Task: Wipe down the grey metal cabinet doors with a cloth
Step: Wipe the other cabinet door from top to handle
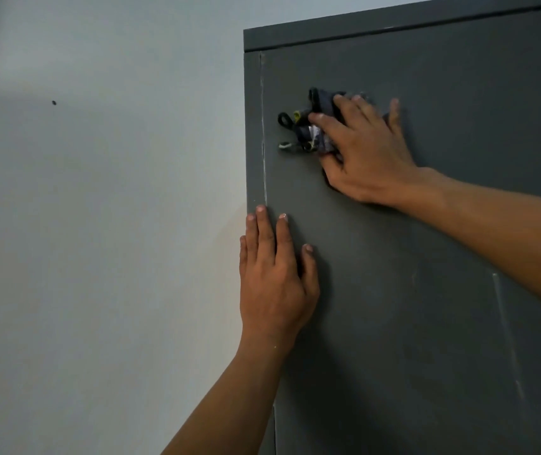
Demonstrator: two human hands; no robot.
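The person's right hand (367, 152) lies palm-down on a crumpled dark-blue rag w/ pale patches (315, 133), fingers spread and mostly straight, pressing it flat against the grey metal cabinet door (426, 257). The thumb sits just below the bundle; it pins the rag rather than closing into a fist round it. The rag is high on the door, near its left edge and not far below the cabinet's top rail (393, 24). Two small loops, one black and one yellowish, stick out of it to the left.

The left hand (272, 284) is lower down, well apart from the rag, flat on the door's left margin w/ fingers straight and pointing up, holding nothing. Its fingertips reach the thin whitish seam line (263, 126) running down that edge.

Pale scuff streaks (505, 323) mark the door's lower right. To the left is a plain white wall (98, 224) w/ one small dark speck (53, 102).
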